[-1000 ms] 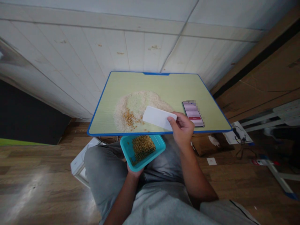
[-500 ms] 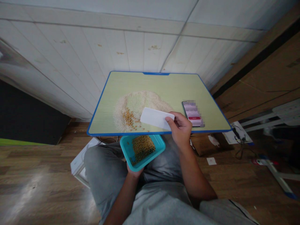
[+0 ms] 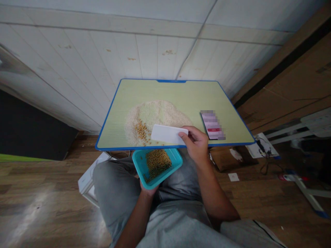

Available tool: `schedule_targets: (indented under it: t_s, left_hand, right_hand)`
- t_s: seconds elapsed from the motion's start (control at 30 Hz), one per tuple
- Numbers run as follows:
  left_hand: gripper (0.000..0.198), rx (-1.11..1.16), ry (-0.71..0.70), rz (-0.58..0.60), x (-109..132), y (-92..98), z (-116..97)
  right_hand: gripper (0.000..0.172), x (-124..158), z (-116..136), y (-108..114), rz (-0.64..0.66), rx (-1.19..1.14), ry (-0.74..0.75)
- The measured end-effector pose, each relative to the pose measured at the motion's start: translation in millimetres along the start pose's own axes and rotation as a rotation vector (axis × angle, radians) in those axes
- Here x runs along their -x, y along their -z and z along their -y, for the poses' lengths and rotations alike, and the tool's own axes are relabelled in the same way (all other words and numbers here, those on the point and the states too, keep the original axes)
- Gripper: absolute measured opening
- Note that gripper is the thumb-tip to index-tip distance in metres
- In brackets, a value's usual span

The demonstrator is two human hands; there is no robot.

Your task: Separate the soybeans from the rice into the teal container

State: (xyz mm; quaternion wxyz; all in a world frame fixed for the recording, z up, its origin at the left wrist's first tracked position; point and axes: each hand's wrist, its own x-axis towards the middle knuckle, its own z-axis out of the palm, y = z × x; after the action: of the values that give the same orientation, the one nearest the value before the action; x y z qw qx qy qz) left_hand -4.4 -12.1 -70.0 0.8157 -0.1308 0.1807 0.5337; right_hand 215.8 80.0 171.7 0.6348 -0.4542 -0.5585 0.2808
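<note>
White card (image 3: 165,134), now nearer the beans (image 3: 141,131), end between right-hand fingers (image 3: 184,134)

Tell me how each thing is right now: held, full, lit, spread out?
teal tray: held by left hand below table edge, partly filled with beans
white card: pinched in right hand, over rice pile
rice pile: spread flat on table
phone: lying flat, screen lit

Dim, even indoor light; soft glare on the wooden floor (image 3: 28,213) near left; wide-angle bending at the edges, corners slightly soft
</note>
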Motion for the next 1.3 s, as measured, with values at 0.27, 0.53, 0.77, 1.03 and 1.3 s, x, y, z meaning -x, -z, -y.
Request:
schedule_targets:
  t_s: [0.27, 0.53, 0.77, 1.03, 1.3]
  left_hand:
    - [0.068, 0.006, -0.028, -0.017, -0.3, -0.6, 2.3]
    - [0.071, -0.003, -0.023, 0.015, -1.2, -1.5, 1.8]
    - [0.067, -0.036, -0.007, 0.000, 2.4, -8.0, 2.1]
    - [0.063, -0.087, -0.033, -0.035, 1.9, -5.8, 0.4]
    - [0.061, -0.122, -0.091, -0.038, 5.0, 0.1, 0.0]
  right_hand:
    - [0.007, 0.0, 3.6, 2.5, 0.045, -0.005, -0.016]
    - [0.012, 1.8, 3.7, 4.2, 0.040, -0.039, -0.057]
    - [0.014, 2.5, 1.9, 4.2, -0.035, -0.033, -0.075]
    - [0.015, 4.1, 3.6, 1.4, -0.012, 0.020, -0.052]
    - [0.015, 5.8, 2.9, -4.7, 0.045, 0.024, -0.009]
